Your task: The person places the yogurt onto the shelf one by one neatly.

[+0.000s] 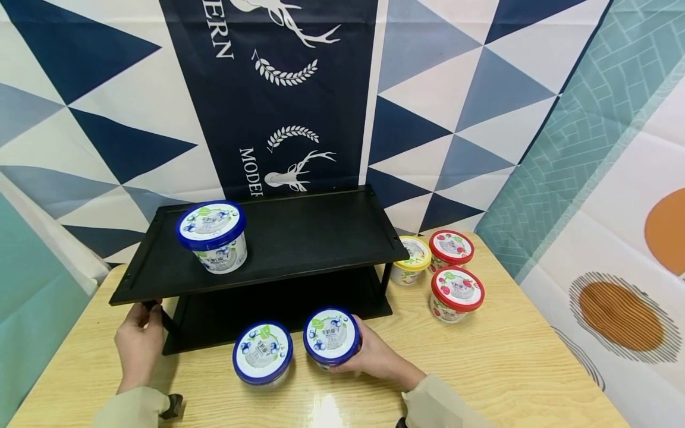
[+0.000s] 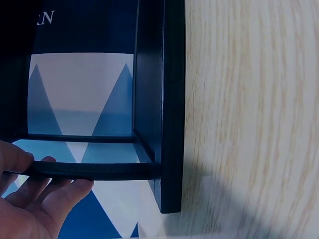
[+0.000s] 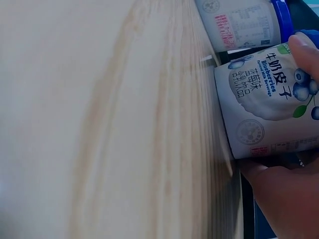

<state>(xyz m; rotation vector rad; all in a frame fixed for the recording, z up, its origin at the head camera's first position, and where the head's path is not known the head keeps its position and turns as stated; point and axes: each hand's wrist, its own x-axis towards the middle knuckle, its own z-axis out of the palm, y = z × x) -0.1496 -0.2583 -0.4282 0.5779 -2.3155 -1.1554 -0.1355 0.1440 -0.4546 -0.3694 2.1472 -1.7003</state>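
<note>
My right hand [image 1: 377, 352] grips a blue-lidded blueberry milk tub [image 1: 330, 334] from its right side, at the front edge of the black two-tier shelf [image 1: 299, 238]. In the right wrist view, the thumb lies near the lid of this tub [image 3: 269, 104], whose base is at or just over the table. Left of it stands a second blue-lidded tub [image 1: 262, 353]. Another blue-lidded tub [image 1: 211, 235] sits on the upper tier, toward the left. My left hand [image 1: 140, 342] holds the shelf's left front post [image 2: 99, 171], fingers and thumb curled round it.
Right of the shelf, a yellow-lidded tub [image 1: 412, 258] and two red-lidded tubs, one behind [image 1: 451, 248] and one in front [image 1: 456, 292], stand on the wooden table [image 1: 514, 368]. A patterned cloth [image 1: 428, 119] hangs behind the shelf.
</note>
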